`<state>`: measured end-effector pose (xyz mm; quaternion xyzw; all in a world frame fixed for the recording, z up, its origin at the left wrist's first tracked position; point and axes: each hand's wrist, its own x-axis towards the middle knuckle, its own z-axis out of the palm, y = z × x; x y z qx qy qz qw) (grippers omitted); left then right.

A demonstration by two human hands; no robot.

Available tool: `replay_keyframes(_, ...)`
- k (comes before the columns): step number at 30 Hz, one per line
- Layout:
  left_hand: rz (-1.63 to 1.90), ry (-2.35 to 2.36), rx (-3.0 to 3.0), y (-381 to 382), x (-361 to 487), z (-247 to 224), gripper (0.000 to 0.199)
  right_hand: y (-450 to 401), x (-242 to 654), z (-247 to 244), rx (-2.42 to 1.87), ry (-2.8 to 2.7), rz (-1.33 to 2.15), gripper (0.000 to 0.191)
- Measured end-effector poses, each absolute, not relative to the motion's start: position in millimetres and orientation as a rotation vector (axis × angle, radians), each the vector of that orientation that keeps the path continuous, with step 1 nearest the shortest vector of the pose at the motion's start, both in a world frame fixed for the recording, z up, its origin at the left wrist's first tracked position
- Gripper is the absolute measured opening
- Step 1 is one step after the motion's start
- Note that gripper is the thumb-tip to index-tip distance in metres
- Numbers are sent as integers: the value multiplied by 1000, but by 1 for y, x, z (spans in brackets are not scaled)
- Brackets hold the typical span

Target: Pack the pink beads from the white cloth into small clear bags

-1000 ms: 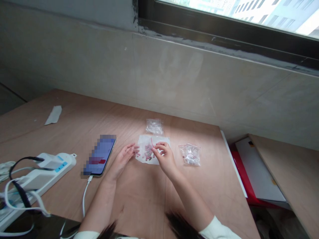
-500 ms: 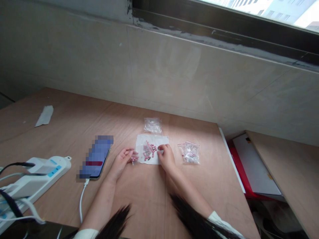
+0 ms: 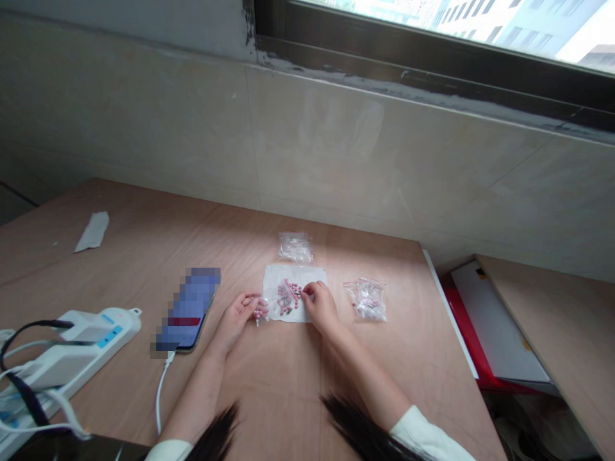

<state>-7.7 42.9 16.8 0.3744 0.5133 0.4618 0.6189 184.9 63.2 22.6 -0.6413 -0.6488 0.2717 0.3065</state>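
Observation:
A white sheet of paper [image 3: 307,314] lies on the table with a loose group of small pink beads [image 3: 282,299] on it. Among them is a small clear bag with a red-pink strip [image 3: 291,291]. My left hand [image 3: 239,315] rests at the paper's left edge, its fingers curled around a cluster of pink beads [image 3: 261,309]; a short pale end hangs below them. At the right side of the bead group, my right hand [image 3: 319,302] has thumb and forefinger pinched together. A tiny dark bit shows near those fingertips, too small to name.
Clear zip bags [image 3: 295,246] lie behind the paper, and more bags with pinkish contents [image 3: 369,299] to the right. On the left are a phone [image 3: 192,307] on a white cable, a power strip [image 3: 120,325] with plugs, and a paper scrap [image 3: 92,232]. The wall [image 3: 317,160] closes off the back.
My right hand has shifted slightly left to the beads, and its fingertips have come together. My left hand stays in place with its beads. The whole view has tilted slightly upward.

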Motion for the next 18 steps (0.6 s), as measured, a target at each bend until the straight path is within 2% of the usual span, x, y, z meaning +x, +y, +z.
replay_keyframes(9,1052,1185,902,40,-8,17,28,60,176,23,-1769,-1728,697,12)
replay_keyframes(18,1061,1160,884,42,-9,14,27,55,182,22,-1676,-1756,797,4)
